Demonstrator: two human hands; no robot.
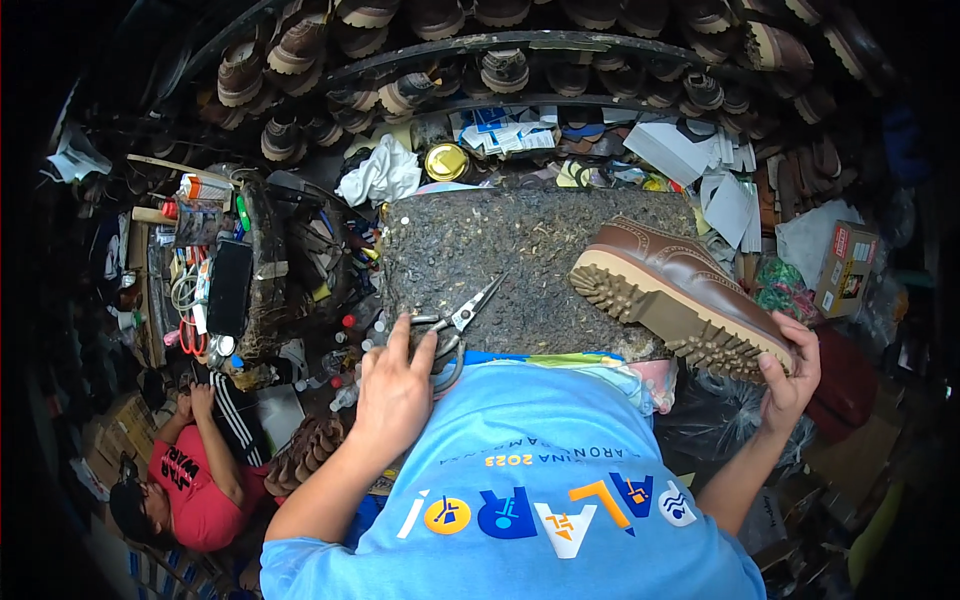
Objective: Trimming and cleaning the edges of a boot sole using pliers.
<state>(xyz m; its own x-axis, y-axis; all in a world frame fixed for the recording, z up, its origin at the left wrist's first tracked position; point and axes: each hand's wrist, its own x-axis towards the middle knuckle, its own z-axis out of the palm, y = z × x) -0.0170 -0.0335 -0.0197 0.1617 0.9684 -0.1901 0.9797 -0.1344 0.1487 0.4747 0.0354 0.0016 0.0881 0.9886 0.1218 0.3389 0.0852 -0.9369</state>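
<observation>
A pair of metal scissors (463, 318) lies on the dark, rough-topped work block (520, 240), its blades pointing away to the right. My left hand (393, 385) is at the scissors' handles, fingers stretched out and apart, the fingertips touching or just over them. Whether any finger is through a loop I cannot tell. In my right hand (790, 375) is the near right end of a brown leather shoe (690, 290). The shoe lies tilted on its side across the block's right part, its lugged brown sole turned toward me.
Shelves of shoes (405, 92) curve along the back. Behind the block are a white cloth (382, 172), a gold-lidded can (446, 162) and papers (670, 150). A cluttered tool tray (205, 270) stands left. A person in red (195, 485) sits at lower left.
</observation>
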